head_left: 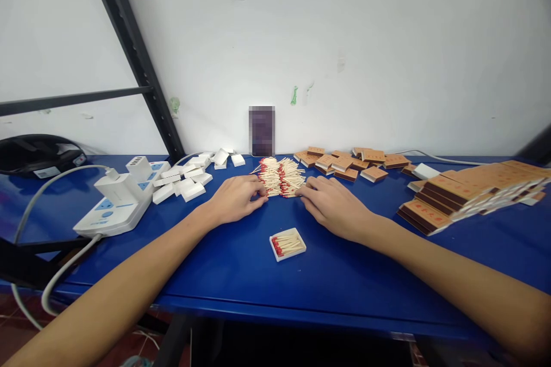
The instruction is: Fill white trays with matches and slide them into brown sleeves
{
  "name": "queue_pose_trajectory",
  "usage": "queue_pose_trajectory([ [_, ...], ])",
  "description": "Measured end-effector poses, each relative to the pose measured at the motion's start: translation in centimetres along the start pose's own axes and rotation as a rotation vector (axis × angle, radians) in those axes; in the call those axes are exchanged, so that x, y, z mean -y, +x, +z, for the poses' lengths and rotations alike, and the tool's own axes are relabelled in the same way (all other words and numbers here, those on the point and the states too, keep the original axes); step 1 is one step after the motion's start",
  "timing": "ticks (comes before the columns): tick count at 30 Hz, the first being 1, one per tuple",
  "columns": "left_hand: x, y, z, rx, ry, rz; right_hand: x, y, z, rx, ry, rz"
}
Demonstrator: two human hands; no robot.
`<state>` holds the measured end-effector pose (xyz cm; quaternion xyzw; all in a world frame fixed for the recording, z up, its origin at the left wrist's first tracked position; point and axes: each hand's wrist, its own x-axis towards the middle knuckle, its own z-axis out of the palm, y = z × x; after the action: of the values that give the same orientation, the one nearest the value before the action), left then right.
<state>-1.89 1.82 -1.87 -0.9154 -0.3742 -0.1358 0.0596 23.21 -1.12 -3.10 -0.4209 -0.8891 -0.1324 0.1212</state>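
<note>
Nearest to me on the blue table (pixel 232 281) sits one small white tray (pixel 291 255), with matches (pixel 287 245) lying in it, red heads toward the left. Just beyond it I have both hands at the loose match pile (pixel 271 176), the left hand (pixel 236 198) at its left edge and the right hand (pixel 333 206) at its right. The left thumb and curled fingers sit close together against the sticks; the right fingers are bent, their tips at the near right corner. From here I cannot tell whether either hand pinches any matches. I read the step in hand as evening up or gathering matches from the pile; the next move, I judge, calls for light, level pressure from both sides, so the sticks stay parallel rather than scatter. Past the left hand lie more white trays (pixel 191 190), beside a power strip (pixel 97 223); to the right are stacked matchboxes (pixel 458 186) and, farther back, loose matchboxes (pixel 342 161). Behind everything stands the white wall (pixel 365 23).
</note>
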Motion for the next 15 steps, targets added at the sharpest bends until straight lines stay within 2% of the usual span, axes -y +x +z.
queue_pose_trajectory([
  [7,-0.06,0.14,0.22,0.012,0.006,0.013,-0.1,0.46,0.53,0.039,-0.026,-0.002],
  [15,-0.36,0.06,-0.02,0.033,0.002,0.009,-0.25,-0.21,0.37,0.043,0.171,0.002],
])
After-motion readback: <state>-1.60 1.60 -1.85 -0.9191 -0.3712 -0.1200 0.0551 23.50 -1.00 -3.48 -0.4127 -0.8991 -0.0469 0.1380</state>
